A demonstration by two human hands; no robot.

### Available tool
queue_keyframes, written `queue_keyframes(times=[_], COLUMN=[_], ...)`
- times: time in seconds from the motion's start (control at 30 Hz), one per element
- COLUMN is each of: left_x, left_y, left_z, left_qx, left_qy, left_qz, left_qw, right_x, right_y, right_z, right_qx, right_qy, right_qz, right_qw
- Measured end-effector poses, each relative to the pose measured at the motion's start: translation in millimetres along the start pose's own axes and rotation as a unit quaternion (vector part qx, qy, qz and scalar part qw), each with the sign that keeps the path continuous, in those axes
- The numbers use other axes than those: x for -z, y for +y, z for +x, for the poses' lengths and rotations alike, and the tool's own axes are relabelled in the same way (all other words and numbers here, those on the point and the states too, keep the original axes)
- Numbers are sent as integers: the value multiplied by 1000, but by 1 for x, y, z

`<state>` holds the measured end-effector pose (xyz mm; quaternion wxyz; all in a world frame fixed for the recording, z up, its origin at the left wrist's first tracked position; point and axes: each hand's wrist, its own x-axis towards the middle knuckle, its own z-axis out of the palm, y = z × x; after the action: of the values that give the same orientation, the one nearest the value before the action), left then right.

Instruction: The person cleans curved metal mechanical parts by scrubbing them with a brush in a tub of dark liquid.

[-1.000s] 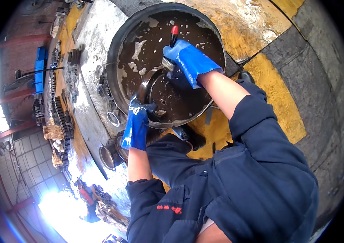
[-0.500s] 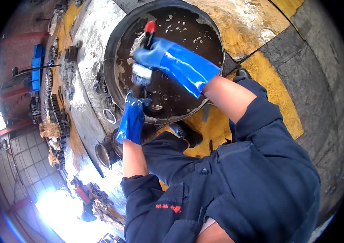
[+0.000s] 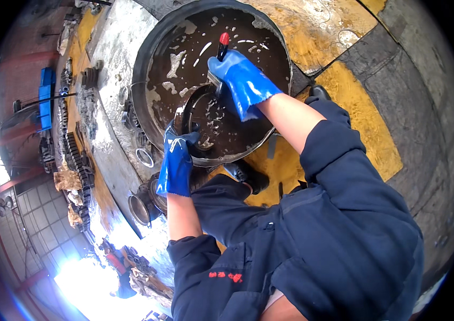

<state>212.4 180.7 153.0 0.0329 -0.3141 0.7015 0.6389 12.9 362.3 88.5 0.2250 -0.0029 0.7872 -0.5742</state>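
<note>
A wide round tub (image 3: 140,101) of dark, foam-flecked liquid lies in front of me. My left hand (image 3: 175,160), in a blue rubber glove, is closed on a dark, curved half-ring metal part (image 3: 188,109) at the tub's near left. My right hand (image 3: 240,80), gloved the same way, grips a brush (image 3: 222,47) with a black, red-tipped handle. The brush head is partly hidden by the glove and lies at the upper end of the half-ring part; I cannot tell whether its bristles touch it.
Metal rings (image 3: 144,157) and a larger cylindrical ring (image 3: 139,208) lie left of the tub. Further left are rows of dark metal parts (image 3: 74,150) and a blue object (image 3: 46,99). Yellow boards (image 3: 352,112) and dark mats (image 3: 398,91) cover the floor at the right.
My right hand and the brush have moved right, away from my left hand, uncovering more of the curved part. My left hand stays nearly in place.
</note>
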Motion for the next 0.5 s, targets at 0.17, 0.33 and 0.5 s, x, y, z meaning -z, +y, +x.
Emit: queue_keyframes(times=[0.17,0.33,0.5], left_x=[14,37,78], left_y=[-15,-28,-53], left_z=[17,33,57], left_qx=[-11,-28,-20], left_qy=[22,27,28], left_qz=[-82,-121,-147], left_qw=[996,992,988], right_x=[-14,-25,-57], right_y=[7,-4,-33], right_z=[-14,-32,-83], right_qx=[-25,167,266], right_qy=[13,-57,-248], right_qz=[-45,157,206], right_qw=[999,972,908])
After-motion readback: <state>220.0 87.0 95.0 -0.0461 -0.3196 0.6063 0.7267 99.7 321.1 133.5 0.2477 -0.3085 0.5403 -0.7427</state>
